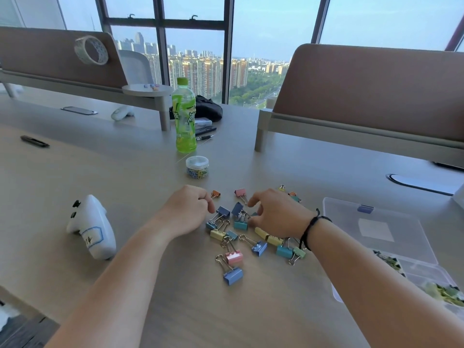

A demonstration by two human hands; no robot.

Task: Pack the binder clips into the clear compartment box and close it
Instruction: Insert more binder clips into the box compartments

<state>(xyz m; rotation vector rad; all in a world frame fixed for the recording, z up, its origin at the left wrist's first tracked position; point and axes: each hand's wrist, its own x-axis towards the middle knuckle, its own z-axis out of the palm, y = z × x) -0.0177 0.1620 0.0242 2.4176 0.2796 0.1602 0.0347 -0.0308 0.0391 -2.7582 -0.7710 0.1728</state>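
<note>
Both hands dive into the binder clips (pixel 241 232) strewn on the counter (pixel 140 177), left hand (pixel 187 209) curled, grip unclear, right hand (pixel 272 213) half-open, while the clear compartment box (pixel 376 234) lies open, barely filled.

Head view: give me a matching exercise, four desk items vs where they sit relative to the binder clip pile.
Items:
1. green bottle
2. white controller
3. clear compartment box
4. round jar of paper clips

Places, relative to the binder clip pile:
A. right of the pile, lid open
B. left of the pile, beyond the left arm
C. just behind the pile
D. farthest back, behind the jar

Pairs: 1-D, 2-B, 3-A, 4-C
</note>
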